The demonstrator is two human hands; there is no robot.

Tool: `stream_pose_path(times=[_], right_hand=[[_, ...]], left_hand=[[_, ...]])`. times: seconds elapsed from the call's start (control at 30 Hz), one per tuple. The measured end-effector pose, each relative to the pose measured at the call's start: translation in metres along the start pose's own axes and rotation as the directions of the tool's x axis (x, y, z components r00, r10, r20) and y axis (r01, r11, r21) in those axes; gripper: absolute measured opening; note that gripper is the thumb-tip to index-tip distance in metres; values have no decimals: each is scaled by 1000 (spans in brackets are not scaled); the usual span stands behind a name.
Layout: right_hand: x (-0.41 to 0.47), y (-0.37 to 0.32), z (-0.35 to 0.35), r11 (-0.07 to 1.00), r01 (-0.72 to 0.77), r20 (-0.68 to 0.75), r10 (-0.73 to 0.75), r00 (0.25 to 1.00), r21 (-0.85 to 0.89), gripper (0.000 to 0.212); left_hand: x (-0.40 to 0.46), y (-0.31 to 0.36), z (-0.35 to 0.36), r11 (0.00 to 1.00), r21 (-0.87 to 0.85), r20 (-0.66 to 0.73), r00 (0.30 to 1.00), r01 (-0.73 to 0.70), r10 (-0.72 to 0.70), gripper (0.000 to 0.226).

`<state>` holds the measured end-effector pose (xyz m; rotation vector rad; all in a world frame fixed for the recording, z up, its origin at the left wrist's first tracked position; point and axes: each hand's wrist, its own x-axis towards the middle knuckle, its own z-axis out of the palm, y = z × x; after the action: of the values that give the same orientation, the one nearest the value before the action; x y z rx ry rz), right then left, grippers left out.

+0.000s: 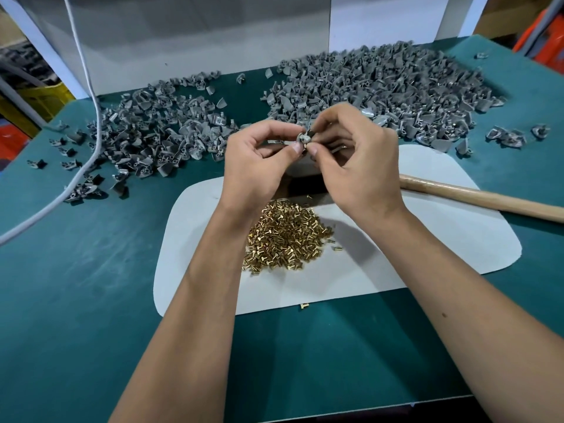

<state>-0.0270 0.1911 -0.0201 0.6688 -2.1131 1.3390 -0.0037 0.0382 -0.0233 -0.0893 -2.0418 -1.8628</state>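
Part point(305, 138), grey, sits pinched between left hand point(259, 166) and right hand point(360, 166).

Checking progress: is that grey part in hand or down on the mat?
In hand: left hand and right hand pinch the grey part, clear of the white mat.

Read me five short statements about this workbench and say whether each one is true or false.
1. The left hand and right hand both pinch one small grey part. True.
2. The brass pins are heaped in a bowl. False: the heap lies on the white sheet.
3. A wooden handle lies right of the hands. True.
4. The spare grey parts fill a bin. False: they lie loose in two heaps on the green mat.
5. A white cable runs down the left side. True.
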Motion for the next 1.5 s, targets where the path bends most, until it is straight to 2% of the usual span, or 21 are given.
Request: stream_pose_path(times=[0.17, 0.4, 0.73, 0.87, 1.23, 1.5], right_hand=[[2, 5, -3, 999, 33, -3, -33, 999, 7, 18], [4, 8, -9, 992, 120, 90, -117, 989, -31, 14], [-1, 3, -4, 998, 51, 62, -49, 997, -33, 30], [-1, 2, -4, 998, 60, 57, -58, 997, -19, 30], [-2, -2, -2, 987, 50, 151, -73, 986, 151, 22], [-1, 1, -2, 984, 24, 165, -53, 985, 176, 19]], left_hand=[[0, -2, 0, 999, -38, 51, 998, -19, 21, 20], [2, -7, -4, 980, -183, 76, 995, 73, -60, 30], [1, -4, -6, 948, -269, 167, 977, 171, -129, 32], [2, -3, -8, 930, -307, 171, 973, 201, -154, 30], [1, -1, -14, 924, -334, 215, 970, 183, -115, 27], [2, -5, -12, 956, -261, 153, 984, 132, -94, 33]])
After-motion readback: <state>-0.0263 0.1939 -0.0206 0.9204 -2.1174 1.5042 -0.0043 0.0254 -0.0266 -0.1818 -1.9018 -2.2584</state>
